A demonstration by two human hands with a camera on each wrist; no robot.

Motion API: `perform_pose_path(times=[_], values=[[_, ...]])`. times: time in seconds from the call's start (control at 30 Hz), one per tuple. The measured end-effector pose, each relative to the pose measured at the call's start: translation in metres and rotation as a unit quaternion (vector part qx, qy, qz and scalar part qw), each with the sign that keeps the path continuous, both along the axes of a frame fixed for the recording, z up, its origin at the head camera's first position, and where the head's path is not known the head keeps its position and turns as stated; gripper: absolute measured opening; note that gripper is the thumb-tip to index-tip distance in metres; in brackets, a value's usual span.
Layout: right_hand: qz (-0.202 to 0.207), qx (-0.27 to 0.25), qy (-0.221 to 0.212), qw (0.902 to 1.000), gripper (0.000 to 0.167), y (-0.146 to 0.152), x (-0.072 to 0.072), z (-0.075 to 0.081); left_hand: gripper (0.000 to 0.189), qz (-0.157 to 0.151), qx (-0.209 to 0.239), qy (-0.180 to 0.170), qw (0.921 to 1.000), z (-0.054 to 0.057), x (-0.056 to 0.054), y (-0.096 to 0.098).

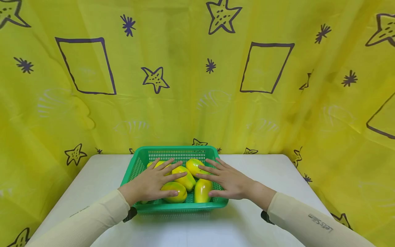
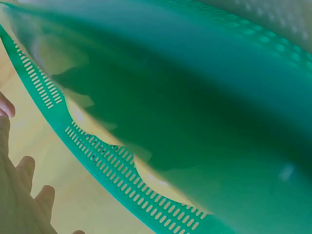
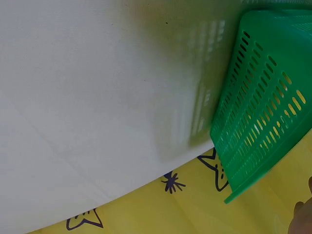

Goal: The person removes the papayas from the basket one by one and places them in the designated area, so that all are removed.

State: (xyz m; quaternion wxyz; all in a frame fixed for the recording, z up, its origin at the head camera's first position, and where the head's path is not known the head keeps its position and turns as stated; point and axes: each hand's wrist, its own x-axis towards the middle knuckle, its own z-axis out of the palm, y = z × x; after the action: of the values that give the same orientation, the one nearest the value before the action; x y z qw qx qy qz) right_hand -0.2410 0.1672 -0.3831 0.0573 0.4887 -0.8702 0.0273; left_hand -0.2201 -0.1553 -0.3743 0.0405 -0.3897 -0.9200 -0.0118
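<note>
A green plastic basket (image 1: 182, 206) with slotted walls stands on the white table and holds several glossy yellow-green mangoes (image 1: 202, 192). My left hand (image 1: 149, 183) is spread palm-down above the left side of the basket, its fingers straight and apart. Over the right side hovers my right hand (image 1: 232, 180), fingers likewise spread. Neither hand grips anything; whether they touch the fruit or rim cannot be told. The left wrist view is mostly filled by the near basket wall (image 2: 195, 122), with left fingers (image 2: 45, 200) at its edge. In the right wrist view, right fingertips (image 3: 301, 222) barely show beside the basket.
The white table (image 1: 256, 219) extends to both sides and in front of the basket. A yellow curtain (image 1: 185, 113) printed with stars and frames hangs around the back and sides. Pale sleeves (image 1: 302, 216) cover both forearms, with a dark wrist device (image 1: 130, 214) under the left wrist.
</note>
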Motion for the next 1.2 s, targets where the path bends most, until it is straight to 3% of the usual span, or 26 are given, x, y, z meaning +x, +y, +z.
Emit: perform_pose_path(times=[0.33,0.5,0.7,1.03,1.2], values=[[-0.038,-0.008,-0.023,0.9990,0.064,-0.001,0.006,-0.001,0.062,0.000,0.017,-0.003,0.9998,-0.001,0.001,-0.002],[-0.061,-0.026,-0.018,0.9976,0.061,-0.003,0.010,0.001,0.062,0.000,0.038,0.020,0.9991,0.001,0.001,-0.007],[-0.092,-0.052,-0.029,0.9940,0.064,-0.008,0.014,0.003,0.065,0.020,0.047,0.036,0.9980,0.002,0.004,-0.015],[-0.159,-0.117,-0.078,0.9773,0.070,-0.014,0.024,0.005,0.067,0.067,0.110,0.093,0.9874,0.000,0.005,-0.031],[-0.193,-0.165,-0.107,0.9611,0.071,-0.018,0.030,0.004,0.068,0.094,0.129,0.114,0.9805,0.002,0.007,-0.040]])
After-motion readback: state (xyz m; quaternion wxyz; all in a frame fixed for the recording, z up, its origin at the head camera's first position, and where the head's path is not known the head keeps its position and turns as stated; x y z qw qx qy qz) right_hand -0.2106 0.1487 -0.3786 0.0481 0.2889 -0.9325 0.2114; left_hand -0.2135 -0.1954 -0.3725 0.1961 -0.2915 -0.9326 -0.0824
